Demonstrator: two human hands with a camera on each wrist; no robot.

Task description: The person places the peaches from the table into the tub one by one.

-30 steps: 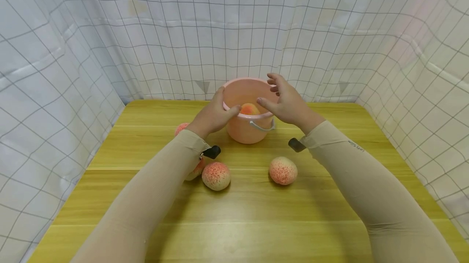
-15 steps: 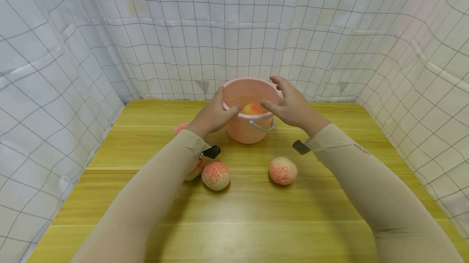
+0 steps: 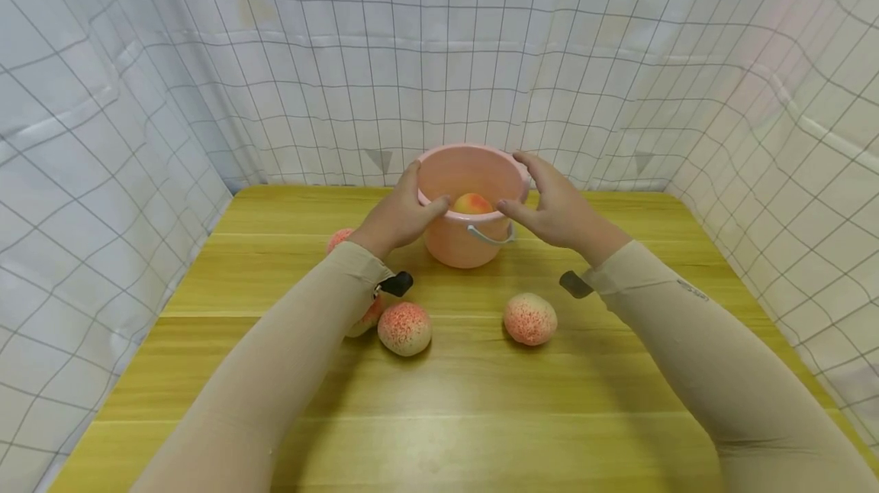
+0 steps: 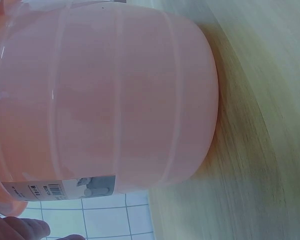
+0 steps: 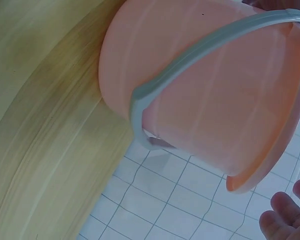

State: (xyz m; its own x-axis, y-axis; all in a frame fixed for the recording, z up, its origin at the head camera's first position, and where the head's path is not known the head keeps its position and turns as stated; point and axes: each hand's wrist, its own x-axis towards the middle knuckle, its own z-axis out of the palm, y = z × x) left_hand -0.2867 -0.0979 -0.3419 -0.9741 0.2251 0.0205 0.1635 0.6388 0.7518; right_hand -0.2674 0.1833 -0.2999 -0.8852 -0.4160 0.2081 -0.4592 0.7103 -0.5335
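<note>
Right hand (image 3: 559,211) shifted outward to right side of round pink plastic bucket (image 3: 462,246), grip spread; left hand (image 3: 393,217) grips bucket. Round yellow-red peach-like fruit (image 3: 473,204) inside, seemingly released.

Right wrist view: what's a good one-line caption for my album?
A pink bucket, its grey handle lowered, stands on a wooden table, the right hand near its rim.

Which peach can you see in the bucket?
The yellow-orange peach with a red patch; the other peaches in view lie on the table.
</note>
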